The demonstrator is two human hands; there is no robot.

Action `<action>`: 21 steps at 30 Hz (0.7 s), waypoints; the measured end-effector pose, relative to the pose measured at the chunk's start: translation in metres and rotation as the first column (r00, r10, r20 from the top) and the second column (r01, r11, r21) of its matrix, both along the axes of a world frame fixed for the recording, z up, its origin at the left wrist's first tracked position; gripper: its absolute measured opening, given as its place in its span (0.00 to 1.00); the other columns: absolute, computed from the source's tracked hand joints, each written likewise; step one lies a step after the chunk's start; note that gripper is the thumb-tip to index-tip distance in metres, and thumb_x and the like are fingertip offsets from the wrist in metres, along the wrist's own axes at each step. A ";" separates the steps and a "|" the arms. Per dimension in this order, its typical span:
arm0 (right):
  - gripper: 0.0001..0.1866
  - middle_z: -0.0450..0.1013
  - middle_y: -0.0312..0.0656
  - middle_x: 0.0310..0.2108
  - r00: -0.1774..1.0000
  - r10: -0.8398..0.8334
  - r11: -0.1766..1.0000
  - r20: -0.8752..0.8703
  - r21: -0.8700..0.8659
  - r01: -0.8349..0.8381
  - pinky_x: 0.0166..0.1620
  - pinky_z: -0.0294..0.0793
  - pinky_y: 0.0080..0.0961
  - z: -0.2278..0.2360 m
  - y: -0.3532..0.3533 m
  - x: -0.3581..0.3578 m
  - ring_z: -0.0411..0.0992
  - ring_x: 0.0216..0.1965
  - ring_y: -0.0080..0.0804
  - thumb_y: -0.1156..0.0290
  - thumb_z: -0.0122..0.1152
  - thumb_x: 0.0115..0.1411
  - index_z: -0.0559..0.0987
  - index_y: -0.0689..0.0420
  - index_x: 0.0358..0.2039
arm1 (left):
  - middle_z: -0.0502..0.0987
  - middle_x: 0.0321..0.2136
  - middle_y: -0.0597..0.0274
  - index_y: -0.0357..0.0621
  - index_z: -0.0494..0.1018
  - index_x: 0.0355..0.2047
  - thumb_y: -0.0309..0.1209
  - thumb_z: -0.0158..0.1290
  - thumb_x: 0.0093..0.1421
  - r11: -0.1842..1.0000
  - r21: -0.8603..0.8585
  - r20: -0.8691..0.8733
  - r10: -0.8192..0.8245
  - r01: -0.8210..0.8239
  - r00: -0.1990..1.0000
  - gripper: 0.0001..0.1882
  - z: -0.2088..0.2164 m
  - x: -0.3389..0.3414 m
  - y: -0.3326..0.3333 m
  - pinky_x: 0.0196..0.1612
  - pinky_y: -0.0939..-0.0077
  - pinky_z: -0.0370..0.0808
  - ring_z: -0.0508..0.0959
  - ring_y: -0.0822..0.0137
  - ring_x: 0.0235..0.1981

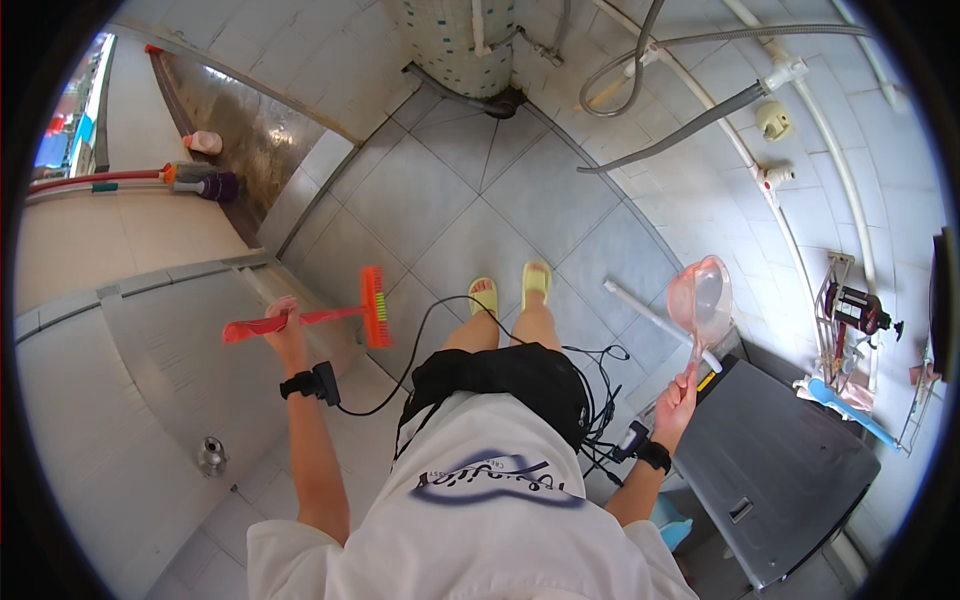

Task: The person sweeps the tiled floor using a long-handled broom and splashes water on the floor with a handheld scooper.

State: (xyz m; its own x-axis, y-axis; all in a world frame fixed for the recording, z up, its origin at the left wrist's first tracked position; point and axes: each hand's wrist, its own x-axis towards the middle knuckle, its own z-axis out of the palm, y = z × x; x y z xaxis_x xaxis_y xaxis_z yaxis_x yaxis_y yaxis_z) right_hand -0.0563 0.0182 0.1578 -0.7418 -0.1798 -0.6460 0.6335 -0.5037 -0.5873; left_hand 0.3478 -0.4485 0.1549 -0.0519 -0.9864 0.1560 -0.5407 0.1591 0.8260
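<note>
We are seeing, far to the left of the yellow slippers [536, 288], a purple-bristled brush [190, 180] that is resting with its red pole, while a small pink bottle [207, 142] is lying just beyond it. Nearer to the slippers, on their left, our left hand [287, 318] is gripping a red brush [335, 315] — the fingers are curling around its handle, which is running crosswise, and the bristled head is standing at the end closer to the slippers. On that wrist we are wearing a black strap [322, 383]. To the right of the slippers, a white rod [645, 313] is slanting away from them, partly passing behind a translucent pink dipper [700, 300]. Our right hand [676, 403] is holding this dipper up by its handle, right of the slippers and nearer our body; the fingers are closing together around the grip, and the bowl is pointing away from us. Further right of the slippers, a dark grey panel [785, 465] is spreading below the dipper — and beyond that a light blue tool [850, 410] is lying near the wall [740, 205].
</note>
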 end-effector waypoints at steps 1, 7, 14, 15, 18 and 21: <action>0.13 0.58 0.30 0.18 1.000 -0.009 1.000 -0.018 -0.020 0.008 0.12 0.46 0.07 0.000 -0.001 0.003 0.48 0.11 0.12 0.68 0.44 0.57 0.66 0.57 0.42 | 0.71 0.29 0.57 0.36 0.69 0.22 0.17 0.48 0.45 0.998 -0.032 0.066 -0.044 0.046 0.997 0.03 0.012 -0.011 -0.005 0.33 0.80 0.67 0.71 0.68 0.31; 0.13 0.59 0.30 0.18 0.999 0.036 0.998 -0.007 0.046 -0.035 0.13 0.47 0.08 0.006 -0.028 -0.009 0.48 0.11 0.12 0.68 0.46 0.56 0.66 0.57 0.42 | 0.70 0.30 0.56 0.35 0.69 0.22 0.17 0.48 0.45 0.999 -0.043 -0.063 -0.025 0.022 0.998 0.03 0.033 -0.003 -0.019 0.35 0.78 0.68 0.71 0.66 0.31; 0.16 0.61 0.32 0.20 0.995 0.098 0.995 0.016 -0.035 -0.097 0.15 0.50 0.08 -0.011 -0.036 -0.022 0.52 0.14 0.14 0.69 0.49 0.54 0.66 0.57 0.43 | 0.69 0.31 0.57 0.36 0.69 0.22 0.19 0.47 0.46 0.996 -0.092 0.068 -0.012 0.018 0.998 0.02 0.057 -0.004 -0.019 0.33 0.78 0.69 0.70 0.66 0.31; 0.16 0.61 0.32 0.20 0.995 0.096 0.995 0.022 -0.018 -0.096 0.15 0.50 0.08 -0.013 -0.037 -0.025 0.53 0.15 0.14 0.69 0.50 0.54 0.66 0.57 0.43 | 0.70 0.31 0.57 0.36 0.69 0.22 0.19 0.47 0.46 0.993 -0.104 0.103 -0.050 0.061 0.993 0.02 0.059 -0.008 -0.019 0.33 0.78 0.69 0.70 0.66 0.32; 0.16 0.62 0.32 0.20 0.989 0.142 0.990 0.036 0.013 -0.143 0.15 0.51 0.08 -0.020 -0.041 -0.035 0.55 0.17 0.14 0.69 0.50 0.54 0.66 0.58 0.43 | 0.70 0.29 0.57 0.37 0.69 0.21 0.19 0.48 0.45 0.996 -0.075 0.142 -0.039 0.050 0.989 0.02 0.062 -0.022 -0.017 0.35 0.77 0.68 0.70 0.65 0.32; 0.15 0.62 0.32 0.20 0.969 0.241 0.970 0.049 0.018 -0.242 0.14 0.50 0.08 -0.020 -0.040 -0.044 0.55 0.17 0.13 0.69 0.50 0.54 0.66 0.58 0.42 | 0.71 0.28 0.57 0.37 0.69 0.20 0.19 0.48 0.44 0.984 -0.132 0.279 -0.079 0.120 0.957 0.02 0.051 -0.021 -0.011 0.36 0.75 0.68 0.71 0.64 0.31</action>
State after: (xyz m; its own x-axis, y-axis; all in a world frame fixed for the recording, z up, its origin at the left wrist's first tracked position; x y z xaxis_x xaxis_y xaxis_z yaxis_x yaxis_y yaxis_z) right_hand -0.1004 -0.0221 0.1377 -0.6476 -0.3342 -0.6848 0.7615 -0.3183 -0.5647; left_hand 0.3270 -0.4596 0.2059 -0.2092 -0.9415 0.2644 -0.7167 0.3316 0.6135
